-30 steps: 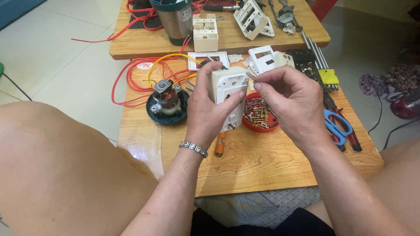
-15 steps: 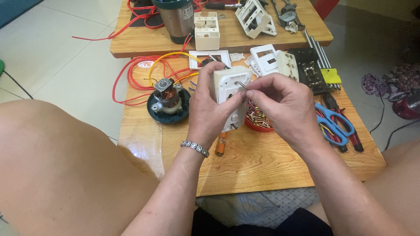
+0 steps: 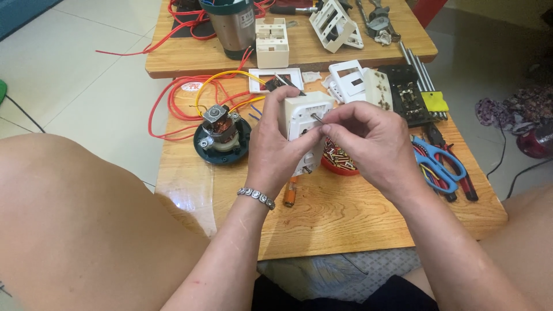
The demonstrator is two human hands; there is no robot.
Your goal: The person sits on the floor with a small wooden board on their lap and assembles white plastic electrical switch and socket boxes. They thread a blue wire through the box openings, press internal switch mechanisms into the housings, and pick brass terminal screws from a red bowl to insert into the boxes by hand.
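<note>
— Head camera, looking down: what is the left hand doing?

— The left hand point(image 3: 276, 151) is wrapped around a white socket housing point(image 3: 304, 124), thumb on the near side, fingers curled behind it, clamped firmly. It holds the housing upright above the near wooden table point(image 3: 345, 213), just in front of a red dish of small screws point(image 3: 340, 158).

— And the right hand?

— The right hand point(image 3: 374, 144) has its fingers drawn together in a pinch on a small metal screw point(image 3: 317, 116), whose tip touches the housing's face near its upper edge. The remaining fingers are folded in, not spread.

— What lies around them?

— Left of the hands, a small electric motor on a dark round base point(image 3: 222, 138) sits on the table, with red and yellow wires point(image 3: 173, 109) looping behind it. Under the left hand an orange-handled screwdriver point(image 3: 292, 193) lies on the wood. To the right are blue-handled scissors point(image 3: 438, 164) and, just beside them, red-handled pliers point(image 3: 461, 181). Behind the hands lie white socket covers point(image 3: 351, 80) and a black part with contacts point(image 3: 406, 95).

— Anything further back?

— A second table point(image 3: 173, 63) carries a metal cylinder point(image 3: 233, 29), another white socket block point(image 3: 272, 43) and a white frame point(image 3: 337, 23). A bracelet point(image 3: 256, 197) circles the left wrist.
</note>
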